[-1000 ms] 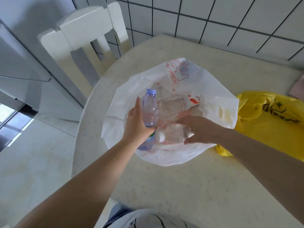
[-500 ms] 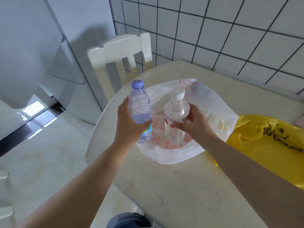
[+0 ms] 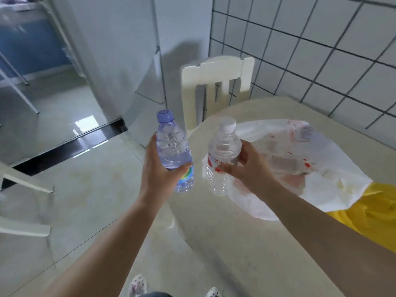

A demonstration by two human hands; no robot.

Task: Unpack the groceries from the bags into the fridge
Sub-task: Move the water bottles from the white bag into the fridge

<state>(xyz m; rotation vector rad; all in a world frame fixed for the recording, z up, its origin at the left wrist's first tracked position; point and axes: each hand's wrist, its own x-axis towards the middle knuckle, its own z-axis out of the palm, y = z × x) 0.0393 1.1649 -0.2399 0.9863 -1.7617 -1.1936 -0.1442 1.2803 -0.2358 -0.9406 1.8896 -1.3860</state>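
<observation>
My left hand (image 3: 157, 170) grips a blue-tinted water bottle (image 3: 172, 146) with a blue cap, held upright past the table's left edge. My right hand (image 3: 246, 168) grips a clear water bottle (image 3: 222, 155) with a white cap and a red label, also upright, at the table's left edge. Behind my right hand the white plastic bag (image 3: 321, 168) lies open on the beige table (image 3: 225, 243), with another clear bottle (image 3: 285, 162) lying inside it. A yellow bag (image 3: 372, 215) lies at the right edge. The grey fridge (image 3: 120, 56) stands at the back left, door closed.
A cream chair (image 3: 216, 86) stands between the fridge and the table, against the tiled wall (image 3: 310, 50). Part of another pale chair (image 3: 23, 211) shows at the left edge. Glossy floor tiles (image 3: 75, 189) spread to the left. My slippers (image 3: 137, 286) show at the bottom.
Both hands lifted a bottle each out of the white bag and carried them left, off the table's edge. The view swung left, bringing the fridge and floor into sight.
</observation>
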